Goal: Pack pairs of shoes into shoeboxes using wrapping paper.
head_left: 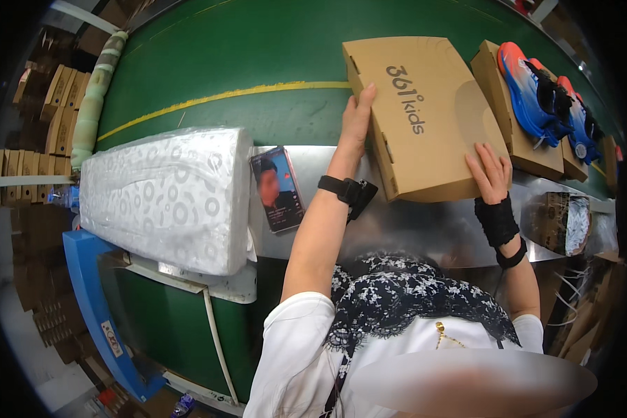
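A closed brown cardboard shoebox (425, 115) lies in front of me, tilted, over the edge between the green belt and a metal surface. My left hand (357, 118) grips its left side, thumb and fingers along the edge. At the box's near right corner, my right hand (491, 173) has its fingers laid over the lid and holds it there. Each wrist wears a black band. To the right, blue and orange sneakers (533, 97) rest on other brown shoeboxes (536, 157). What the closed box contains is hidden.
A stack of white patterned tissue paper (164, 198) in plastic stands at left. Beside it lies a phone (277, 188) with its screen lit. The green conveyor belt (258, 42) runs behind. An open carton (557, 219) sits at right, and a blue frame (104, 313) at lower left.
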Motion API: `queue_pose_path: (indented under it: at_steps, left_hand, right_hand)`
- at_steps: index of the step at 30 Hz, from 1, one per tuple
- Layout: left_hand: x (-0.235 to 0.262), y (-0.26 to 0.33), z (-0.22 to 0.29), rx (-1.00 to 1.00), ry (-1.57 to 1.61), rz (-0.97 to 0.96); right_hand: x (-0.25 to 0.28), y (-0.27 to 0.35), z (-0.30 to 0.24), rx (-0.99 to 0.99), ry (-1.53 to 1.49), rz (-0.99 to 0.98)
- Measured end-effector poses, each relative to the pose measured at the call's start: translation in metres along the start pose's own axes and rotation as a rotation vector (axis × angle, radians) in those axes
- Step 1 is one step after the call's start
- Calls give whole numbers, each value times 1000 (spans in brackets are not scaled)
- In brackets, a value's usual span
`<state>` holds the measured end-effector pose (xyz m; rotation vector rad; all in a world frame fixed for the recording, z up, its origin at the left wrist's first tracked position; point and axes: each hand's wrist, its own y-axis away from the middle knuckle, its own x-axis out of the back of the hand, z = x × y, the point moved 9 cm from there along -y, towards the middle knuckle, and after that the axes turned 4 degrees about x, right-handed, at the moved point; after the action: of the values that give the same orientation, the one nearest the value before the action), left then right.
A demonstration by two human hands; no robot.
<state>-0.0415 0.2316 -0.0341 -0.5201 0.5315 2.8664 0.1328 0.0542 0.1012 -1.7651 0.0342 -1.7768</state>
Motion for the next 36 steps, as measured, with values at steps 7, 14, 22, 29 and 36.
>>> queue_pose_path:
  at_steps: [7,14,22,29,36]
  left_hand:
    - [-15,24,0,128,-66,-137]
    - [28,56,41,-5,-63,101]
    - [182,221,191,-764,-483,463]
    - [355,391,135,-778,636,1358]
    - [362,401,113,-571,443,1586]
  right_hand:
    - [3,10,9,2,31,51]
    - [45,3,8,-80,-138,233]
    - [-52,51,51,-424,-242,-346]
    - [-94,107,57,-394,-358,-534]
    - [-101,109,56,-429,-306,-559]
